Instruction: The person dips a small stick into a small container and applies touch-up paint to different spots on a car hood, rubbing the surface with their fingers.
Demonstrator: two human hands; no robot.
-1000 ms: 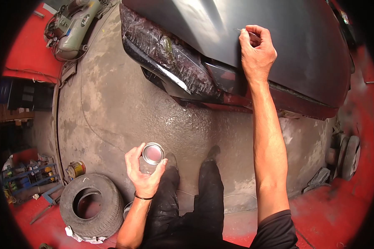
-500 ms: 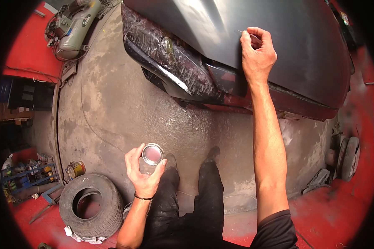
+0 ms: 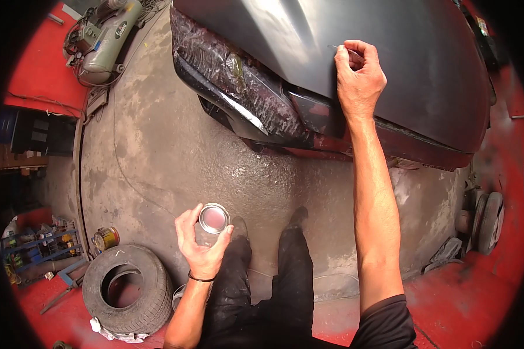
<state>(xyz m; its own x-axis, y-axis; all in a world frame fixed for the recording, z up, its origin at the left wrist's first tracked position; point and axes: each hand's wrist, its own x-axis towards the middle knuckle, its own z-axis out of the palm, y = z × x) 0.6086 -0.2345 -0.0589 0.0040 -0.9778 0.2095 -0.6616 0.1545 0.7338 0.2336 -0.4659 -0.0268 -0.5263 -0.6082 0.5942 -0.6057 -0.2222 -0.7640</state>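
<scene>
My left hand (image 3: 204, 247) grips a small round metal tin (image 3: 214, 218) by its sides, thumb on one side and fingers on the other. Its top faces me and looks pinkish within a silver rim. Over the dark grey car hood (image 3: 416, 75), my right hand (image 3: 361, 78) is closed in a pinch. A very thin, pale tip (image 3: 333, 46) sticks out to the left of those fingertips, close to the hood; the rest is hidden by the fingers. Wrinkled clear plastic film covers the headlight (image 3: 233, 75) left of my right hand.
A tyre (image 3: 127, 291) lies at lower left beside a paint can (image 3: 106, 238) and a blue crate (image 3: 43, 250). An air compressor (image 3: 110, 49) stands upper left, with a thin cable trailing over the concrete floor (image 3: 157, 134). More wheels (image 3: 490, 222) lean at right.
My right hand has shifted very slightly left and down over the hood. The left hand with the tin stays almost still.
</scene>
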